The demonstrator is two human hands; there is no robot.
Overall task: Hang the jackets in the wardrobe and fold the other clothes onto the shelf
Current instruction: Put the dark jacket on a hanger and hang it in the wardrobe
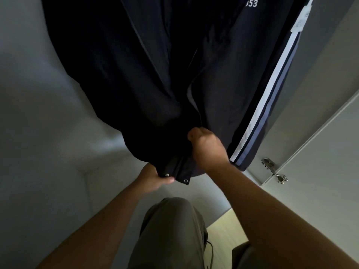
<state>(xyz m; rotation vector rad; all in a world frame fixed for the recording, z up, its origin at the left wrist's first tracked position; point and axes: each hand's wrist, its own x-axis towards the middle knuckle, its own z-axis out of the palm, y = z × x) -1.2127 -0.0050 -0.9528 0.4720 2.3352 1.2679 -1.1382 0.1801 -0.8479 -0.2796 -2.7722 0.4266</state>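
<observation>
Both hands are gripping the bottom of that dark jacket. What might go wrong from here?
1. The left hand and right hand both grip the jacket at its hem; a hard downward pull might drag it off whatever holds it above, which is out of view.
2. The white-striped fabric hangs right beside it and could get bunched or dragged along.
3. The metal hinge sits near the hem and might snag cloth.

A dark navy cloth jacket (155, 74) of matt, smooth, lightly creased weave carries glossy round metal snap studs (166, 174) at its hem and a white paper tag (303, 18). A shiny silver metal hinge (274, 169) sits on the smooth, matt grey wardrobe door (320, 152); the olive cloth trousers (171, 230) look soft and matt, the pale wood floor (227, 232) faintly sheened.
</observation>
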